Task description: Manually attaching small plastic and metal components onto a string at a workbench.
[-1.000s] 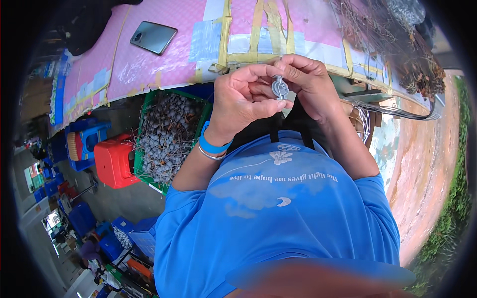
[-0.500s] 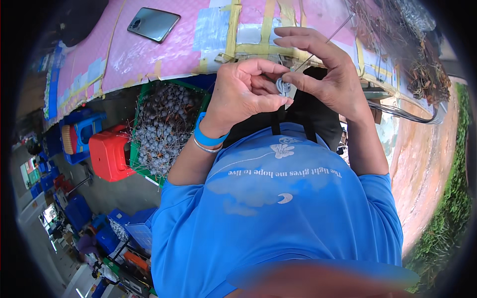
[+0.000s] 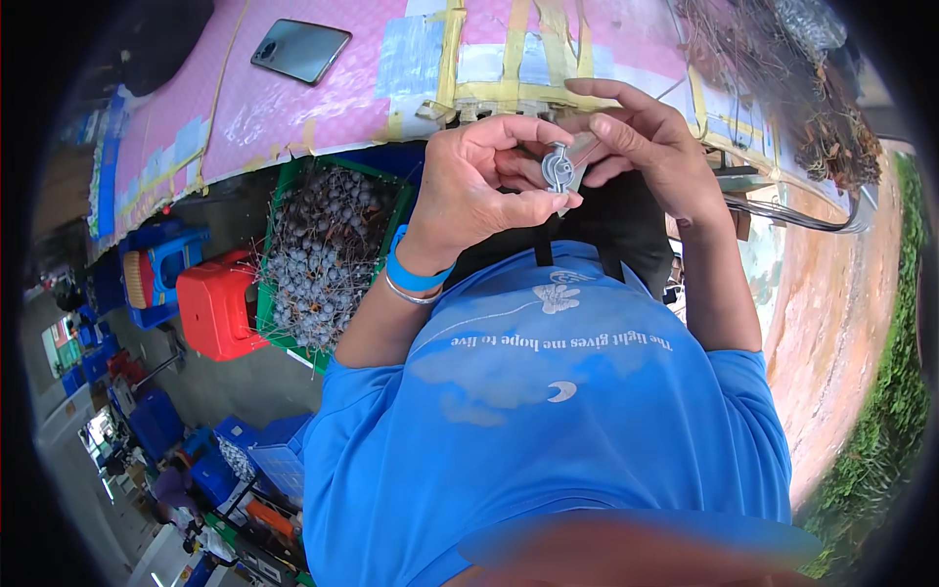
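Part (image 3: 558,171): small, round, grey metal, with a ringed face and a bar across it; held up between the two hands, over the lap and near the bench edge.
Left hand (image 3: 479,181): pinches the part between thumb and forefinger, the other fingers curled behind it.
Right hand (image 3: 650,142): just beside the part, forefinger stretched out, thumb raised, the rest bent; whether it grips anything I cannot tell.
Left wrist: blue band (image 3: 413,277) and silver bracelet (image 3: 407,294).
Shirt (image 3: 577,430): blue; one curved line of white lettering across the front, upside down in this view, with a white winged print above it and a crescent below.
Bench (image 3: 279,117): pink cover patched with yellow tape (image 3: 515,49) and pale blue pieces.
Phone (image 3: 301,51): lies on the bench, camera side up.
Twiggy bundle (image 3: 773,93): brown, far right of the bench.
Crate (image 3: 404,217): green, beside the left forearm, heaped with grey round pieces (image 3: 318,259) on thin stems.
Stool (image 3: 217,311): red, just left of the crate.
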Available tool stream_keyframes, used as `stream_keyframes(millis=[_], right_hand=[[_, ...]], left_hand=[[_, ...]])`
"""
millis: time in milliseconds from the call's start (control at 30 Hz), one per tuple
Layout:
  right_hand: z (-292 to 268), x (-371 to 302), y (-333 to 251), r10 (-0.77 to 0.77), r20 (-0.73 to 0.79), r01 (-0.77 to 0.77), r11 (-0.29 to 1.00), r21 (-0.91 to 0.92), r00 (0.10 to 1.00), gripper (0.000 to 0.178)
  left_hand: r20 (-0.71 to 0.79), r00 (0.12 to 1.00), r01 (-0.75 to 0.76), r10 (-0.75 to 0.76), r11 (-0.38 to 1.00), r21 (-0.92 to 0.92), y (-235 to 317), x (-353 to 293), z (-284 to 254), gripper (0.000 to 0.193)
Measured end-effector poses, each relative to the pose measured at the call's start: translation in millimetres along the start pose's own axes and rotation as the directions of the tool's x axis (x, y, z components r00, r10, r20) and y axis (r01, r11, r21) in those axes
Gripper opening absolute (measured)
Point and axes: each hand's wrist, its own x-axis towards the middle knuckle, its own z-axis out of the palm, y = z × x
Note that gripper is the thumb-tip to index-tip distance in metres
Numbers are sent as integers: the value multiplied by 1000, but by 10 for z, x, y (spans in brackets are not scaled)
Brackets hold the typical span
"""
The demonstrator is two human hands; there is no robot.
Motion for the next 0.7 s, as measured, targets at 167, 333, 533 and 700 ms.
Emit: stream_keyframes(millis=[167,333,533,700], right_hand=[[-204,-212,-352,255,43,-214,880,-423,966,54],[-700,89,-636,-133,14,120,840,-530,991,40],[-1048,1457,-725,-566,-255,-104,285,-953,784,22],[-1462,2154,-545,-666,-296,-329,80,-941,685,23]], left_hand=[[11,999,53,-53,998,21,-6,-50,-32,43],[126,959,253,-255,967,32,-136,-115,5,43],[117,953,265,-279,956,123,-211,-215,-37,41],[68,959,258,-273,950,175,-201,-113,-129,40]])
